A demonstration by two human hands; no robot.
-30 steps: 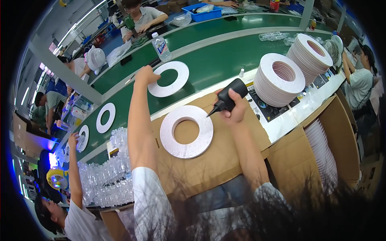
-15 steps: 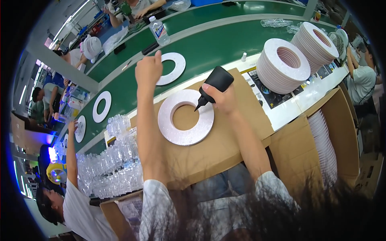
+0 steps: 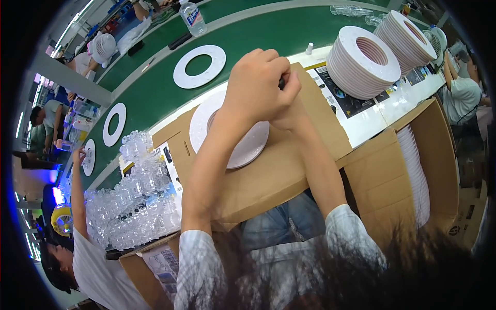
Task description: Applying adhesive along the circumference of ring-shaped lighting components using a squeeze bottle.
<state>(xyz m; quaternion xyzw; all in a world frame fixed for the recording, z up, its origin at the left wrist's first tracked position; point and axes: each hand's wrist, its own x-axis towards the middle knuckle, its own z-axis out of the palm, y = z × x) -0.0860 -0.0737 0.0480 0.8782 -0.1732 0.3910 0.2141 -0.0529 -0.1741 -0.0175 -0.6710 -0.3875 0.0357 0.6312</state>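
My left hand (image 3: 258,85) is closed, its back toward me, in front of my right hand (image 3: 288,120). Only a dark bit of the black squeeze bottle (image 3: 281,83) shows between the left thumb and forefinger; both hands are round it, the right one's fingers mostly hidden. Below them a flat white ring (image 3: 249,155) lies on a cardboard sheet (image 3: 279,181), partly covered by my left wrist. Its hole is largely out of sight. Another white ring (image 3: 182,76) rests on the green bench just past the cardboard.
Stacked white rings (image 3: 356,77) stand at the right, above an open carton (image 3: 382,181) holding more. Clear plastic bottles (image 3: 134,206) are heaped left, near a co-worker's arm (image 3: 78,196). A small white cap (image 3: 309,48) and labelled bottle (image 3: 193,19) stand farther back.
My left hand has come right and down from above the far ring to the squeeze bottle. My right hand has lifted the bottle's nozzle away from the near ring. The view has shifted slightly.
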